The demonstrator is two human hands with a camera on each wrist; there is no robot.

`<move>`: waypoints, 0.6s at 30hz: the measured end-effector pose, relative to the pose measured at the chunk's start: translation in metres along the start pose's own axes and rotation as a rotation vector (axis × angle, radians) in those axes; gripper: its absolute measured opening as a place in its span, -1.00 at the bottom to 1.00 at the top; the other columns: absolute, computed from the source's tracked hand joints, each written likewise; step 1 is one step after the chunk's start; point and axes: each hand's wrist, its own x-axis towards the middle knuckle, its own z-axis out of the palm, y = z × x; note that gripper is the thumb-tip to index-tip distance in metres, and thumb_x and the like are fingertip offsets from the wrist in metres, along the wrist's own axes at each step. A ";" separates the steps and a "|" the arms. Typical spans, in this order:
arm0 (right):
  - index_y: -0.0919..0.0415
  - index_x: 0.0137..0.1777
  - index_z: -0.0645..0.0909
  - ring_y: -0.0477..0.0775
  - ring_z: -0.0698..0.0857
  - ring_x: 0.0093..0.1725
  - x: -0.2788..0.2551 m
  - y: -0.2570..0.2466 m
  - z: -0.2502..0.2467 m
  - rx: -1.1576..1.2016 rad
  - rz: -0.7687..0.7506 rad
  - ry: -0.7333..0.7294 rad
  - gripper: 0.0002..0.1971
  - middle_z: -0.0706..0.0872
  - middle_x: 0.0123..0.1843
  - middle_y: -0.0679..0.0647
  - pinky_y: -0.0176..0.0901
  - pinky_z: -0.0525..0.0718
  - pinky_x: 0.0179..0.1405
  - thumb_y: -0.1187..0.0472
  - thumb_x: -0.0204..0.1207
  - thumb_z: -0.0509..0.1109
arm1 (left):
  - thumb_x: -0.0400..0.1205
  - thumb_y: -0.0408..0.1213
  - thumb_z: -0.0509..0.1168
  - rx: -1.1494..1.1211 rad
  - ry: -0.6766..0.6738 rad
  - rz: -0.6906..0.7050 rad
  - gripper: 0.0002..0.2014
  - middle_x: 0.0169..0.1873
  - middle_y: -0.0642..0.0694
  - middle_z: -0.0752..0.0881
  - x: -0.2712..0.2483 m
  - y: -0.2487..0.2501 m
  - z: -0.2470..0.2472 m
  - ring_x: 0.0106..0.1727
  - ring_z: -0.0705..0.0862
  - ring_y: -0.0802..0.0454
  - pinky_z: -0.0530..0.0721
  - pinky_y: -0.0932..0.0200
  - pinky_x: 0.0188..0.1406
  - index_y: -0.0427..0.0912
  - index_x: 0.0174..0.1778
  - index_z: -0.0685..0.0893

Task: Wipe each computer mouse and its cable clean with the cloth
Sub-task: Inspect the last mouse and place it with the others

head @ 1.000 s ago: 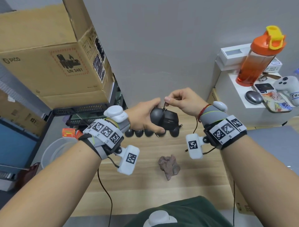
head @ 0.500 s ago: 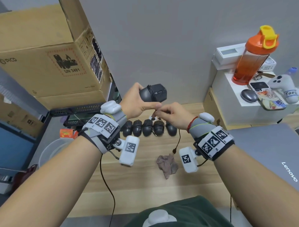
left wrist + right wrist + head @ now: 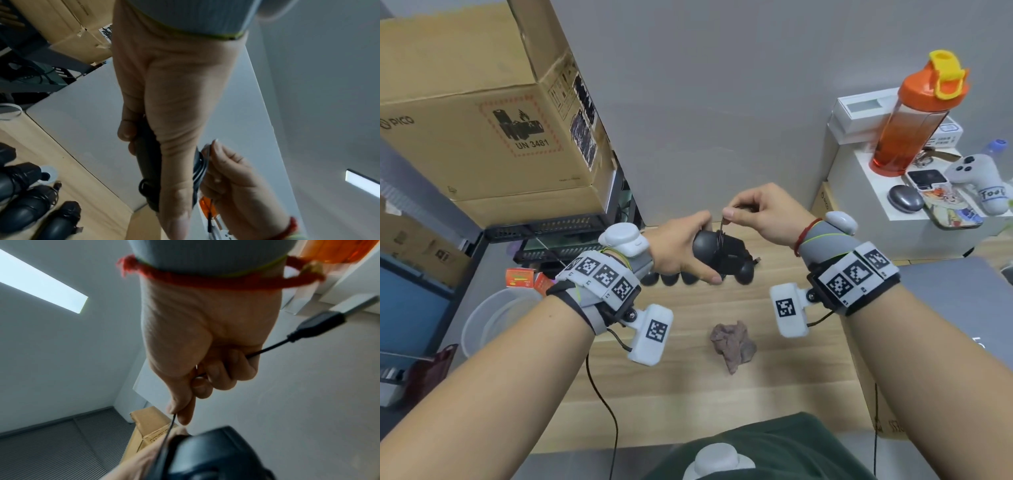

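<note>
Now: left hand (image 3: pixel 681 250) grips black mouse (image 3: pixel 717 251); right hand (image 3: pixel 763 214) pinches its cable (image 3: pixel 170 426), winding or unwinding unclear; cloth (image 3: pixel 732 344) lies unheld, needed next.

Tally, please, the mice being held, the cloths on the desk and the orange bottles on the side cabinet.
Held mouse: 1
Cloth: 1
Orange bottle: 1
Total: 3

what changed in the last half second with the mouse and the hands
The left hand lowered the mouse from up by the wall to just above the row of mice. The right hand rose above it, pinching the cable all through. The cloth stayed on the desk.
</note>
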 end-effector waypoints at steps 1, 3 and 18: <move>-0.05 -0.27 0.71 -0.23 0.50 -0.38 0.001 0.005 0.000 0.037 0.010 0.022 -0.81 0.65 -0.43 -0.17 -0.34 0.46 -0.25 0.11 0.60 0.45 | 0.11 0.16 0.76 -0.082 -0.025 -0.010 -0.22 -0.27 -0.36 0.80 -0.002 0.002 0.000 -0.48 0.59 -0.49 0.54 -0.15 -0.60 0.10 -0.09 0.29; 0.06 -0.22 0.73 -0.16 0.44 -0.40 -0.002 0.011 0.002 0.108 0.031 0.055 -0.81 0.61 -0.39 0.01 -0.29 0.41 -0.31 0.13 0.63 0.42 | 0.15 0.09 0.79 -0.226 -0.065 -0.005 -0.19 -0.20 -0.51 0.77 -0.006 0.005 -0.002 -0.44 0.48 -0.29 0.45 -0.19 -0.56 0.07 -0.05 0.26; 0.16 0.08 0.75 -0.12 0.49 -0.57 -0.016 0.007 0.052 0.190 0.091 0.040 -0.83 0.60 -0.46 -0.05 -0.34 0.48 -0.51 0.18 0.68 0.33 | 0.55 -0.07 0.55 -0.671 0.516 0.108 -0.37 -0.11 -0.10 0.70 0.008 0.000 0.002 -0.36 0.56 0.06 0.58 0.23 -0.35 -0.23 0.44 0.45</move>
